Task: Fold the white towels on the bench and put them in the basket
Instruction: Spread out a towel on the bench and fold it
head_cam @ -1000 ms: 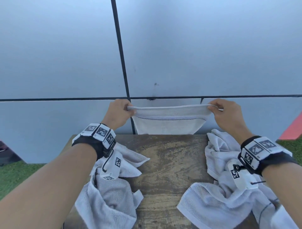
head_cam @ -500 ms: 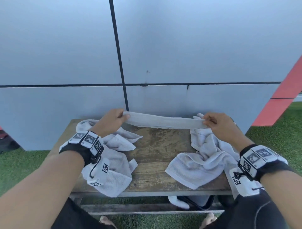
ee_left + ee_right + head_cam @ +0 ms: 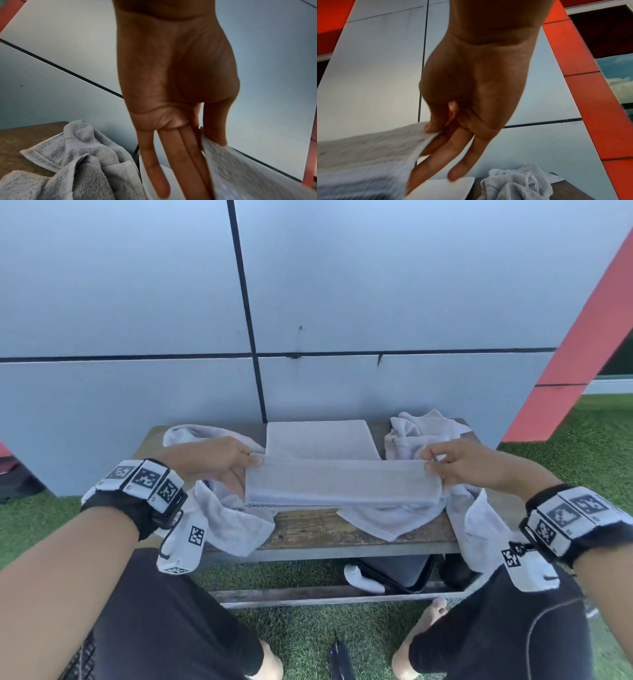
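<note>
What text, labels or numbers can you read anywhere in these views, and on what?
None readable.
Wristbands: black-and-white square code markers, no letters.
Hanging white tags: the same kind of markers; a small dark mark on the right one is too small to read.
Towels, bench, wall: no print visible.

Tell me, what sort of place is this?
Probably outdoors beside a building: green turf underfoot, a wooden bench against a grey panelled wall with a red band, and sky reflected in a window.
</note>
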Demonstrator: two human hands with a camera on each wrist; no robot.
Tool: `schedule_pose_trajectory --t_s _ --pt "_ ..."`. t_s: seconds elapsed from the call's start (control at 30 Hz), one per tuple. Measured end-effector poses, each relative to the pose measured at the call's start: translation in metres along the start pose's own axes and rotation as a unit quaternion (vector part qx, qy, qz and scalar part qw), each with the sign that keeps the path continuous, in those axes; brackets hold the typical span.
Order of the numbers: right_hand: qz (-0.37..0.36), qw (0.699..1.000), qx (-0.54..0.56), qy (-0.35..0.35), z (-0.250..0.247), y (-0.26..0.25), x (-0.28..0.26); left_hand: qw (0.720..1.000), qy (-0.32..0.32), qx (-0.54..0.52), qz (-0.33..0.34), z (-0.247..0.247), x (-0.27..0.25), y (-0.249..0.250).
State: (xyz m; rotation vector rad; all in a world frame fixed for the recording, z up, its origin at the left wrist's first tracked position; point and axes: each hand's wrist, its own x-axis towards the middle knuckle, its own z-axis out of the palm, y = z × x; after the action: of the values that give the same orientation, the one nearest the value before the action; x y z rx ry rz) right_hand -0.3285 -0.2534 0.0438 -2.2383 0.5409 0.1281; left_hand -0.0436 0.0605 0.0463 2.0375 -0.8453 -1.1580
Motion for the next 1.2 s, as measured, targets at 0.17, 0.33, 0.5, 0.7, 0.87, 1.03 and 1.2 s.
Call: schedule_pose_trajectory --t_s 0.17,0.33,0.5,0.7,0.87,1.03,1.2 --pt "0.066 0.991 0.028 -0.117 0.0 -0.002 -0.008 0.998 -0.065 -0.008 -0.021 -0.006 -0.001 -0.015" --pt "0.017 1.0 -0.022 0.01 -0.004 0.01 0.035 0.998 0.056 -0.029 0.023 -0.006 0.024 -0.021" --pt "0.012 0.992 -0.019 0.126 -0.009 0.023 0.101 0.976 0.207 -0.02 0.062 -0.011 0.073 -0.013" --pt "0.02 0.975 -0.045 0.218 -0.015 0.032 0.178 0.944 0.322 0.013 0.07 -0.035 0.143 -0.009" --pt "0.028 0.965 -0.068 0.252 -0.022 0.042 0.252 0.928 0.367 0.05 0.037 -0.064 0.208 -0.005" --pt "0.069 0.961 -0.125 0.235 -0.016 0.058 0.316 0.921 0.37 0.122 -0.005 -0.082 0.269 -0.02" --pt "0.085 0.958 -0.158 0.223 0.005 0.084 0.348 0.925 0.336 0.177 -0.017 -0.083 0.313 -0.044"
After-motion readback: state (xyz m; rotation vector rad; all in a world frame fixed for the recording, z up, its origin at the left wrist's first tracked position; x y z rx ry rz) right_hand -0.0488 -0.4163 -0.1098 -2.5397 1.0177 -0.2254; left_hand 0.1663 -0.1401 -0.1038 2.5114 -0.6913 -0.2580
